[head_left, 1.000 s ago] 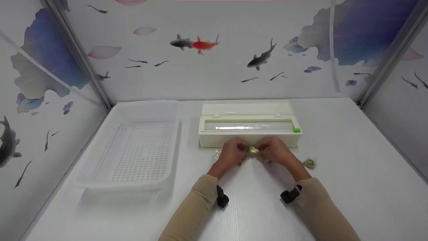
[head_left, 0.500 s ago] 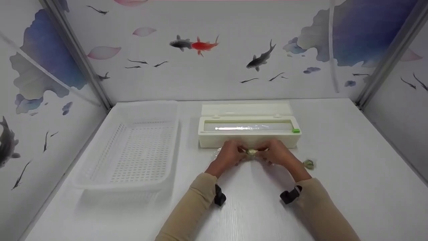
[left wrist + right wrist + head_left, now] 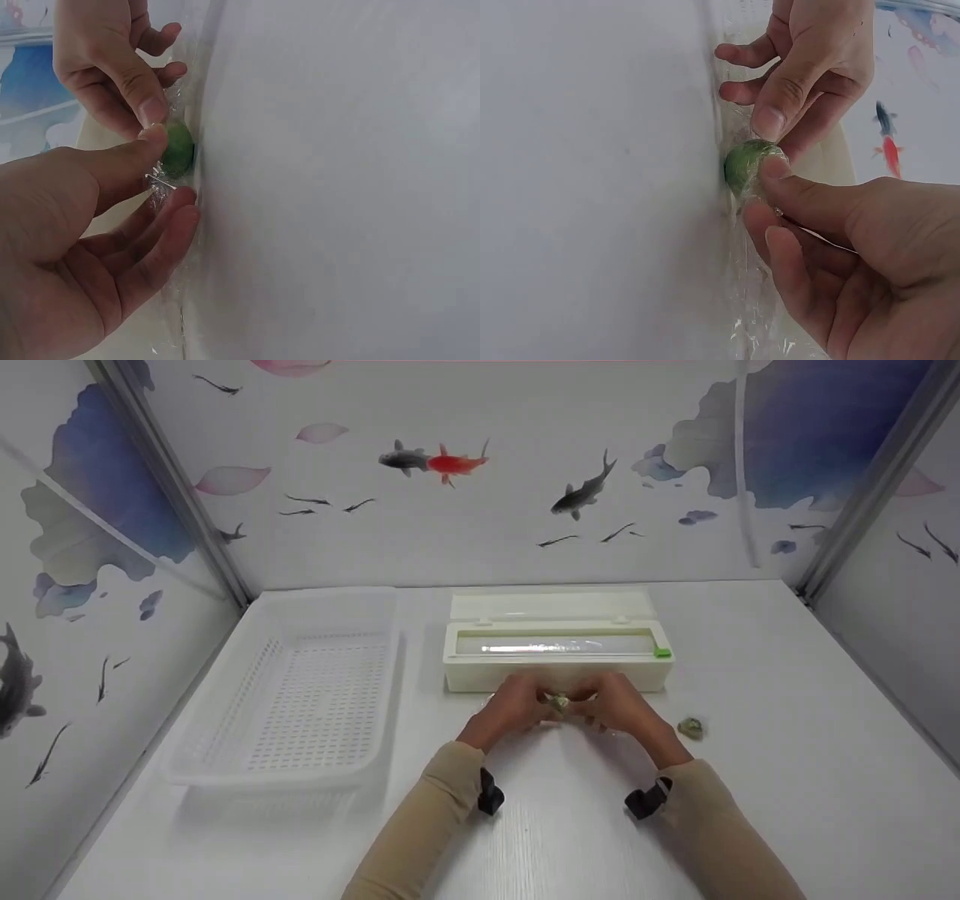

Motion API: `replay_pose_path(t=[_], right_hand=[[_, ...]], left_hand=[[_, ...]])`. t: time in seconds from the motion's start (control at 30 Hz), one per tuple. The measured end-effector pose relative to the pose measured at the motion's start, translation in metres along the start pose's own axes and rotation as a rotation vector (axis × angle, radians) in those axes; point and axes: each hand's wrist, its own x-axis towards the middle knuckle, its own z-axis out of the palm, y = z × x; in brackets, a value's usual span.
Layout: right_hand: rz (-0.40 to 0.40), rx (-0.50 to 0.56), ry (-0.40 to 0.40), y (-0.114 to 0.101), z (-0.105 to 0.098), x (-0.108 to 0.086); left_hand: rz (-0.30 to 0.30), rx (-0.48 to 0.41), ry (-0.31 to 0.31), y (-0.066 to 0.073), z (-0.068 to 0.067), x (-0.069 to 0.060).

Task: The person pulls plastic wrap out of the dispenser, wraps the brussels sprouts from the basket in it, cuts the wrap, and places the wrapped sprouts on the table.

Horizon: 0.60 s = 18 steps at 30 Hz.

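Observation:
Between the two hands sits a small round green object (image 3: 178,152), like a little fruit, with clear cling film (image 3: 742,300) around it. My left hand (image 3: 516,703) pinches the film at its left side, thumb against the green object. From the other side my right hand (image 3: 613,703) pinches film too, its thumb touching the wrapped object in the right wrist view. Loose film trails past the fingers of both hands. Just behind them stands a cream cling film dispenser (image 3: 559,676), its lid raised and a roll inside.
A second small green wrapped piece (image 3: 691,727) lies on the white table (image 3: 780,780) right of the right forearm. On the left is a white perforated basket (image 3: 281,775). A green slider (image 3: 662,652) sits at the dispenser's right end. Printed panels enclose the table's back and sides.
The fingers have drawn in more closely around the green object, and less of the loose film shows beside the left hand. Both hands have shifted slightly left in the head view.

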Motion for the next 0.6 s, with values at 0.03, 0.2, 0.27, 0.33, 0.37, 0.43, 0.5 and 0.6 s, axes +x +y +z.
replay_pose_path(t=[0.03,0.2,0.27,0.33,0.37,0.43,0.5,0.6], right_hand=[[0.003,0.004,-0.003,0.000,0.000,0.000],[-0.008,0.014,-0.043,0.002,-0.002,-0.003],[-0.008,0.019,-0.061,0.002,-0.003,-0.004],[-0.016,0.022,-0.085,0.003,-0.004,-0.005],[-0.022,0.027,-0.098,0.003,-0.004,-0.005],[-0.046,0.026,-0.126,0.004,-0.005,-0.005],[-0.075,0.019,-0.151,0.005,-0.008,-0.005],[-0.096,0.009,-0.182,0.006,-0.013,-0.005]], left_hand=[[-0.005,0.000,-0.002,0.000,0.001,0.001],[-0.025,0.017,0.011,0.001,0.003,0.001],[-0.022,0.027,0.004,0.003,0.004,0.001],[-0.016,0.041,0.005,0.006,0.003,-0.001],[-0.011,0.035,0.009,0.008,0.002,-0.002],[0.000,0.015,0.037,0.012,0.000,-0.006],[-0.002,-0.017,0.076,0.016,-0.001,-0.012],[-0.014,-0.112,0.075,0.019,-0.002,-0.024]])
